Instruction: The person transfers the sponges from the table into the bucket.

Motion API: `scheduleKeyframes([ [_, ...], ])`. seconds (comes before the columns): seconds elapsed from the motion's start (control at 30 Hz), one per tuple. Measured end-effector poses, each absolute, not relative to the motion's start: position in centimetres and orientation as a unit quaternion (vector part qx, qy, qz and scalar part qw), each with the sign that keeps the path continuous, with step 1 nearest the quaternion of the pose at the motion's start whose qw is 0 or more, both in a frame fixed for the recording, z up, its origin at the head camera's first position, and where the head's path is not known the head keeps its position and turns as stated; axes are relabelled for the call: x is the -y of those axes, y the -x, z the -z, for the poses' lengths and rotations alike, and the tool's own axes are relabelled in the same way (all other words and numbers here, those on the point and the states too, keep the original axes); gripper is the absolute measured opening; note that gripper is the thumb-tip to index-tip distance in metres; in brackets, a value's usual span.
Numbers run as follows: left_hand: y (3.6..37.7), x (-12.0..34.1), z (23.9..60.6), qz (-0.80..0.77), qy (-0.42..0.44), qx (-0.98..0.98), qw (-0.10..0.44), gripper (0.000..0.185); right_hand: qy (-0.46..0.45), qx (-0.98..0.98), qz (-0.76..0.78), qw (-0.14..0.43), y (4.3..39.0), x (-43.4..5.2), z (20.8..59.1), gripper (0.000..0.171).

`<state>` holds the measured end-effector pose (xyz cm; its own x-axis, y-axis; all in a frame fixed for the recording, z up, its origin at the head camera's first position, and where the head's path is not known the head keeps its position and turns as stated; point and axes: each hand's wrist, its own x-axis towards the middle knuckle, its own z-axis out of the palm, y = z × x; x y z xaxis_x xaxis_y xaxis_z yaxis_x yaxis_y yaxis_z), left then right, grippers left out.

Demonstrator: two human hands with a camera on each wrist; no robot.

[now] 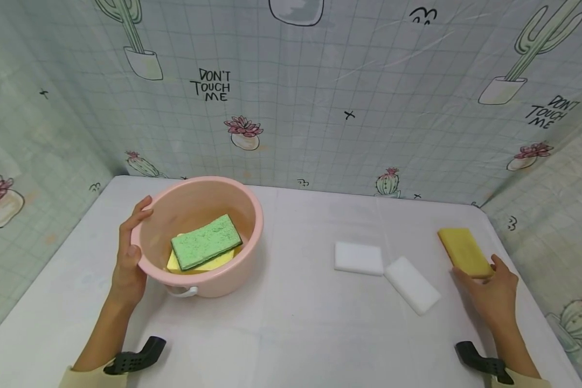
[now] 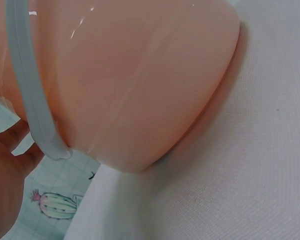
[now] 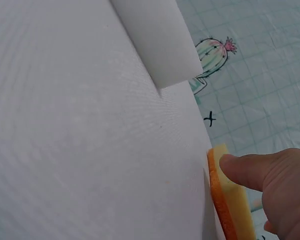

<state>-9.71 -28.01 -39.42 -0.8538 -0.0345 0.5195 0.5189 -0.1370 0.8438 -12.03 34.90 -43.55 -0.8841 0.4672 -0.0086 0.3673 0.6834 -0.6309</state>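
- The yellow sponge (image 1: 464, 251) lies on the white table (image 1: 291, 323) at the fingertips of the right hand (image 1: 492, 293), just ahead of it; its long axis runs away from the hand and slightly leftward. The right wrist view shows an orange edge on it.
- The right hand's fingers are curled onto the sponge's near end, thumb on one side, fingers on the other, pinching it; this hand is far nearer to it than the left.
- Left of the right hand, close by, lie two white sponges (image 1: 359, 258) (image 1: 411, 284), touching at a corner.
- The left hand (image 1: 128, 253) grips the rim of the pink basin (image 1: 244, 202), fingers over the edge, well apart from the yellow sponge.
- Inside the basin rests a green sponge (image 1: 206, 241) on top of a yellow one.
- The cactus-print backdrop (image 1: 320, 134) reads "DON'T TOUCH ME".
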Motion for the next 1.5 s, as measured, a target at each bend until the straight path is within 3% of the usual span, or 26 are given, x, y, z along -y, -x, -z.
scheduleKeyframes([
  [0.4,9.9,28.1,39.7,0.730,0.208,0.621,0.195,0.053,0.230,0.914,-0.321,0.095,11.8,-34.9,43.7,0.084],
  [0.7,9.9,28.3,39.6,0.721,0.216,0.627,0.200,0.054,0.246,0.905,-0.339,0.073,12.1,-34.9,43.5,0.084],
  [1.23,9.8,28.0,39.5,0.733,0.196,0.623,0.191,0.054,0.147,0.922,-0.342,0.110,12.8,-32.7,42.0,0.080],
  [1.37,9.8,28.0,39.5,0.729,0.199,0.626,0.193,0.055,0.109,0.926,-0.336,0.133,14.4,-34.3,44.5,0.085],
  [1.5,9.8,28.0,39.5,0.726,0.199,0.629,0.194,0.055,0.085,0.927,-0.339,0.135,14.9,-33.3,43.9,0.082],
])
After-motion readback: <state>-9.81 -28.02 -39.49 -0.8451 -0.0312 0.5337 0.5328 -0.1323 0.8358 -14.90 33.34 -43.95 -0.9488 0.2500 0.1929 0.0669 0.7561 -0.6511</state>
